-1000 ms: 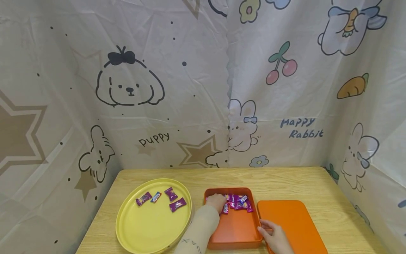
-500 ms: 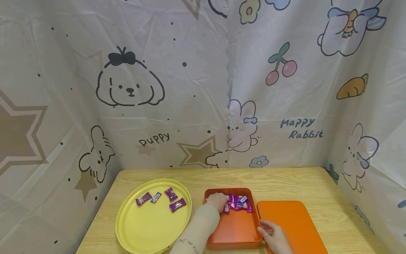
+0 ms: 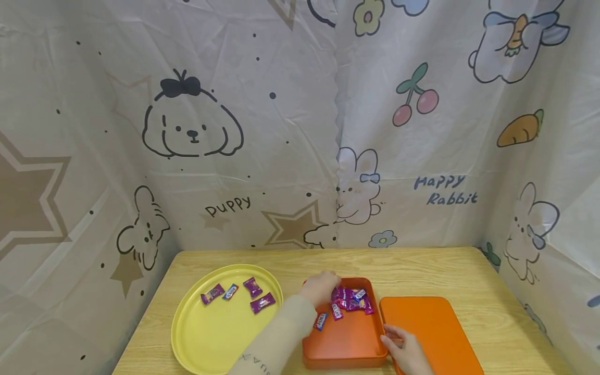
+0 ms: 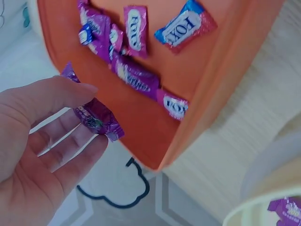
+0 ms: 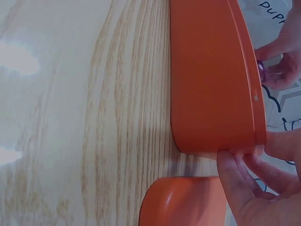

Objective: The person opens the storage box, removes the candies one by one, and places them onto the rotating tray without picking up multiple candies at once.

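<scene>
Two thumb-and-finger grips: left hand (image 3: 321, 288) round purple candy (image 4: 98, 117), right hand (image 3: 405, 350) at orange box (image 3: 347, 341)

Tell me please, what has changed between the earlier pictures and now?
The left hand has risen from inside the orange box and now pinches a purple candy; its earlier grip was hidden. A blue-red candy has come into view near the box's left wall. The right hand, yellow plate and orange lid stayed.
</scene>
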Available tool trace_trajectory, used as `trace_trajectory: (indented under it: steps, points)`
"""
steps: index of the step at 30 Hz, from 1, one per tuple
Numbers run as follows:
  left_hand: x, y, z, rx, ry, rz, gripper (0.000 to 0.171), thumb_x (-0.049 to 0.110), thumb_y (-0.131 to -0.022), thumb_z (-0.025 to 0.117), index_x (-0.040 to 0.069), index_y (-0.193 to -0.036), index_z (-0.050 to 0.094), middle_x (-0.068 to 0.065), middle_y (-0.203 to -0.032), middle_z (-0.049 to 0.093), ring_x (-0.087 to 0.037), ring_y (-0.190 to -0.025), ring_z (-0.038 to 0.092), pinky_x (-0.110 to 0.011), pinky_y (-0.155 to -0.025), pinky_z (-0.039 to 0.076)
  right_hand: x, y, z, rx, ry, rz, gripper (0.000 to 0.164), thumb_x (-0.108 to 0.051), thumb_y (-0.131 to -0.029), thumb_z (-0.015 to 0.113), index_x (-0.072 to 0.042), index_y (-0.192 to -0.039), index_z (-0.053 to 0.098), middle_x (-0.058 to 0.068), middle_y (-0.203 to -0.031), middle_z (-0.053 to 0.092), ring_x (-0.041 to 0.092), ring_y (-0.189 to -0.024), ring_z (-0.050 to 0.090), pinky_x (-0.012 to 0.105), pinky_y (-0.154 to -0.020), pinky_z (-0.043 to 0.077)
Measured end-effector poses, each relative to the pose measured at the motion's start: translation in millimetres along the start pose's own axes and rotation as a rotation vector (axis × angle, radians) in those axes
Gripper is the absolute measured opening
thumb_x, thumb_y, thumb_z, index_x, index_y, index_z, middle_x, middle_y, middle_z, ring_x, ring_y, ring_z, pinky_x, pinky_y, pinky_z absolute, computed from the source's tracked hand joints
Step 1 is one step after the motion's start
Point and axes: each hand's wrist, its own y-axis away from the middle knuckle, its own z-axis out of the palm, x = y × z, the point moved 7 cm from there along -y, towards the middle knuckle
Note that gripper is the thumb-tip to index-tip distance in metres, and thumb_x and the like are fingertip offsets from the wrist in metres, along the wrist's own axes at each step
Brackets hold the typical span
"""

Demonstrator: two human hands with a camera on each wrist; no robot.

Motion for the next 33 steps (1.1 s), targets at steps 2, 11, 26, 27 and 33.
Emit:
trace_trajectory:
  steps: [2, 11, 26, 27, 33]
  points:
    - [-4.4, 1.0, -4.6, 0.026, 0.031, 0.015, 0.013, 0.004, -0.076, 0.070, 0.013, -0.084, 0.064, 0.003, -0.079, 0.058, -0.009, -0.074, 0.056, -0.020, -0.063, 0.048, 0, 0, 0, -0.001, -0.002, 0.001, 0.041, -0.015, -0.089, 0.059, 0.015, -0.116, 0.053, 0.020, -0.098, 0.062, 0.031, -0.086, 0.062, 0.037, -0.070, 0.054]
    - [-50.0, 11.3, -29.9, 0.124, 0.179, 0.001, 0.020, -0.009, -0.072, 0.066, 0.006, -0.077, 0.054, -0.002, -0.072, 0.051, -0.014, -0.068, 0.050, -0.023, -0.060, 0.046, -1, 1, 0, 0.002, -0.013, -0.011, 0.041, -0.015, -0.089, 0.059, 0.015, -0.116, 0.052, 0.020, -0.098, 0.062, 0.031, -0.086, 0.062, 0.038, -0.071, 0.054]
    - [-145.9, 65.4, -15.3, 0.215, 0.213, -0.305, 0.022, -0.010, -0.066, 0.064, 0.005, -0.081, 0.057, -0.006, -0.079, 0.054, -0.022, -0.073, 0.054, -0.036, -0.064, 0.048, -1, 1, 1, -0.005, 0.006, 0.005, 0.042, -0.017, -0.089, 0.060, 0.014, -0.116, 0.053, 0.020, -0.098, 0.062, 0.030, -0.086, 0.062, 0.038, -0.071, 0.054]
    - [-151.2, 69.5, -12.2, 0.207, 0.218, -0.323, 0.022, -0.011, -0.065, 0.064, 0.004, -0.080, 0.056, -0.006, -0.079, 0.053, -0.022, -0.073, 0.054, -0.036, -0.064, 0.049, -1, 1, 1, -0.004, 0.004, 0.007, 0.042, -0.017, -0.088, 0.060, 0.014, -0.116, 0.053, 0.020, -0.099, 0.062, 0.031, -0.086, 0.062, 0.038, -0.071, 0.054]
    - [-179.1, 93.9, 10.1, 0.126, 0.245, -0.420, 0.020, -0.010, -0.069, 0.065, 0.002, -0.082, 0.057, -0.008, -0.080, 0.055, -0.023, -0.074, 0.055, -0.037, -0.065, 0.051, -1, 1, -1, 0.005, 0.001, -0.012, 0.041, -0.016, -0.088, 0.060, 0.014, -0.116, 0.053, 0.022, -0.099, 0.062, 0.031, -0.086, 0.062, 0.038, -0.070, 0.054]
